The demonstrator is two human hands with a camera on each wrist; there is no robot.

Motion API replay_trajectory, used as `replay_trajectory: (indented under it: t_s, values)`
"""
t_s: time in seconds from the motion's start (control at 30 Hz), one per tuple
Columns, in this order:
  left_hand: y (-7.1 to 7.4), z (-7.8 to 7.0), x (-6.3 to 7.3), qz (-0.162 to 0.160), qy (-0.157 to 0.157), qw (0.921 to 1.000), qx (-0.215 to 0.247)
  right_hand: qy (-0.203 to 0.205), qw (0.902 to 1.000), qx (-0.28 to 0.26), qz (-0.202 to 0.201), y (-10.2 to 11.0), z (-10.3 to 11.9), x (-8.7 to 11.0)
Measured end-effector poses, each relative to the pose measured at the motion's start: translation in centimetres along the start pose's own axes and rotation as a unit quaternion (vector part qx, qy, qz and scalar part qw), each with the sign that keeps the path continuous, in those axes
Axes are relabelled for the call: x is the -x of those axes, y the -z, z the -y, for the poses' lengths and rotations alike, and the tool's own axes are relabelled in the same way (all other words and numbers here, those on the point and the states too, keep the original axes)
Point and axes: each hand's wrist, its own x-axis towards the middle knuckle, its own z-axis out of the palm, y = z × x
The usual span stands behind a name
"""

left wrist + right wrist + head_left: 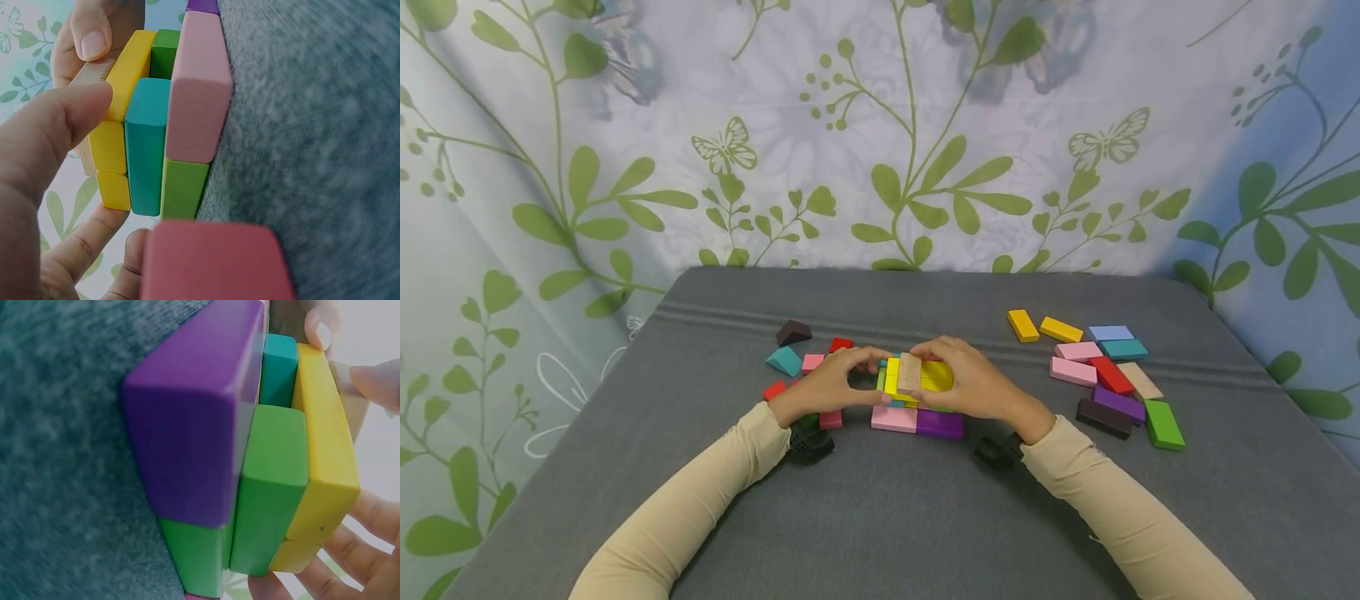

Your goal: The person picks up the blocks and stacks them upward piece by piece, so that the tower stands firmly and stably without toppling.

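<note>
Layers of coloured blocks form a low stack in the middle of the table. Pink [893,418] and purple [940,424] blocks lie at its base, a teal block [147,147] and a green block [269,487] sit above, and yellow blocks [325,444] form the upper layer. A plain wooden block [909,372] lies crosswise on top. My right hand [973,379] pinches the wooden block, thumb at its near end and a finger at its far end. With thumb and fingers, my left hand [835,382] grips the yellow layer at its left side.
Left of the stack lie loose blocks: a dark triangular one [793,332], a teal triangular one [785,361] and several red ones, partly hidden by my left arm. To the right is a scatter of yellow [1022,326], pink [1072,372], purple [1118,404] and green [1165,426] blocks.
</note>
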Motion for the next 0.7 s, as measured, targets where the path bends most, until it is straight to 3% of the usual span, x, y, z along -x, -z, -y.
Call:
replay_trajectory:
  t_s: [0.23,0.4,0.57,0.7]
  values:
    - [0.0,0.0,-0.1,-0.004,-0.002,1.0,0.0,-0.014,0.999,-0.039,0.019,1.8,-0.9,0.5]
    - [-0.1,-0.1,0.0,-0.006,0.003,1.0,-0.004,-0.042,0.9976,-0.056,-0.001,4.3,-2.3,1.8]
    - [-0.1,0.0,0.0,-0.005,0.006,0.9999,-0.007,-0.079,0.9966,-0.007,-0.022,6.8,-4.6,3.7]
    - [-0.1,-0.1,0.0,-0.005,0.008,0.9999,-0.004,-0.094,0.9932,0.068,-0.018,9.2,-6.6,5.4]
